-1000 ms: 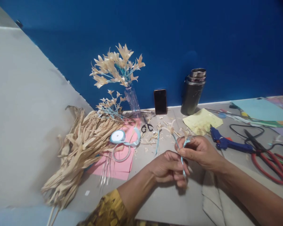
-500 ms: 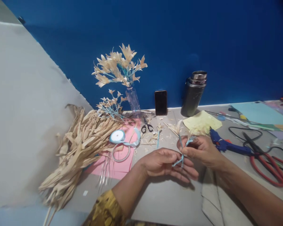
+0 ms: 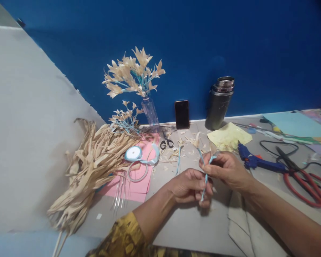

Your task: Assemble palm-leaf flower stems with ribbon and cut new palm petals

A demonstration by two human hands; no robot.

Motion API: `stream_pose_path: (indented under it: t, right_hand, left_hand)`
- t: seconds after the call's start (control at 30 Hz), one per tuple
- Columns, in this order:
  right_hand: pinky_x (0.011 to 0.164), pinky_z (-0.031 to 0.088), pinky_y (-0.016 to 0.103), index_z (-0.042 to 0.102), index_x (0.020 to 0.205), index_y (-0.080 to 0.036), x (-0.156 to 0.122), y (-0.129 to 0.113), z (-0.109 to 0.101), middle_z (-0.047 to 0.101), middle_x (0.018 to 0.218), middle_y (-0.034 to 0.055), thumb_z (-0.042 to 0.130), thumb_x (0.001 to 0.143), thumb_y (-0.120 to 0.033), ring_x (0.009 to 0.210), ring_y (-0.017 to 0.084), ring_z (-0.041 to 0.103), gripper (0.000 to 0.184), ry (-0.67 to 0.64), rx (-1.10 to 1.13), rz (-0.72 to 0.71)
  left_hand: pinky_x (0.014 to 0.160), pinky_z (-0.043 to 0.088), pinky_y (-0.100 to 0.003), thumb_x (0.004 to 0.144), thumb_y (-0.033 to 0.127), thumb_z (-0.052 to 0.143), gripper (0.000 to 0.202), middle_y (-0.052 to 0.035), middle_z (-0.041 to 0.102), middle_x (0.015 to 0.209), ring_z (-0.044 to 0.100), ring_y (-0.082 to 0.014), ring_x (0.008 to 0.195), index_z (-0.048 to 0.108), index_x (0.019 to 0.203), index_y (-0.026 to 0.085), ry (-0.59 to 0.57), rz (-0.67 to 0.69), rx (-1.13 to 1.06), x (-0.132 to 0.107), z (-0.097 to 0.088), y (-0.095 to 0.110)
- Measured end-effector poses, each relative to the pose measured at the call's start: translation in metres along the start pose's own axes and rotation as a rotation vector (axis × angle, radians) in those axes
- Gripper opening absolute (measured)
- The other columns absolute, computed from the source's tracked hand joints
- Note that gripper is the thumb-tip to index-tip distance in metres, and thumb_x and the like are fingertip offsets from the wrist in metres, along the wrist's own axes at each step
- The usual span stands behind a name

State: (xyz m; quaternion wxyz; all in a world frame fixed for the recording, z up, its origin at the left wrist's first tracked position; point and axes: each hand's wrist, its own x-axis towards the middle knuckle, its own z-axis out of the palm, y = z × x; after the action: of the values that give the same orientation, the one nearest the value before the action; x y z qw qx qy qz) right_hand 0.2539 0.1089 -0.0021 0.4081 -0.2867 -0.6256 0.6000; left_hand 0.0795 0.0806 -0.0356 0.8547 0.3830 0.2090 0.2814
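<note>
At four o'clock, the right hand (image 3: 226, 168) clamps thumb and fingers on a cream-petalled, papery flower sprig with thin light-blue stems (image 3: 206, 177); the left hand's (image 3: 192, 185) curled fingers touch its lower end, grip unclear. Stem-twisting seems in hand; another turn would need steady pinching.

Wrapped stems (image 3: 206, 177): light blue; their blossoms (image 3: 195, 141) pale cream. Sleeve (image 3: 125, 233): mustard yellow, blotched dark brown. Husk bundle (image 3: 96, 164): straw tan. Ribbon spool (image 3: 133, 153): white centre, light-blue rim. Stacked paper (image 3: 139, 189): pink. Crumpled sheet (image 3: 227, 135): pale yellow. Glue gun (image 3: 260, 163): dark blue. Large shears (image 3: 293, 171): red handles, dark blades. Flask (image 3: 218, 110): dark grey, silvery neck. Back wall (image 3: 96, 46): deep blue. Tabletop (image 3: 182, 228): grey.
</note>
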Motion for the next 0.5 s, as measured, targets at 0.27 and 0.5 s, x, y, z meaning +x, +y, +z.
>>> stream_pose_path:
  t: [0.27,0.5]
  right_hand:
    - [0.063,0.046,0.028,0.066,0.074,-0.020,0.004,-0.005,-0.001,0.065,0.067,0.0011,0.064,0.085,-0.028,0.067,0.018,0.061,0.014,0.272,-0.531,-0.188]
    - [0.059,0.043,0.027,0.063,0.072,-0.020,0.005,-0.004,-0.006,0.060,0.063,-0.0011,0.069,0.085,-0.037,0.059,0.014,0.055,0.022,0.030,-0.167,-0.087]
  left_hand:
    - [0.066,0.046,-0.029,0.082,0.034,0.063,0.023,-0.0035,0.059,0.069,0.055,-0.0152,0.067,0.066,0.068,0.017,0.735,0.422,0.845,-0.005,0.017,0.011]
    - [0.070,0.051,-0.029,0.074,0.052,0.077,0.045,-0.0119,0.069,0.087,0.063,-0.0153,0.073,0.074,0.086,0.009,0.144,0.078,0.193,-0.008,-0.012,0.021]
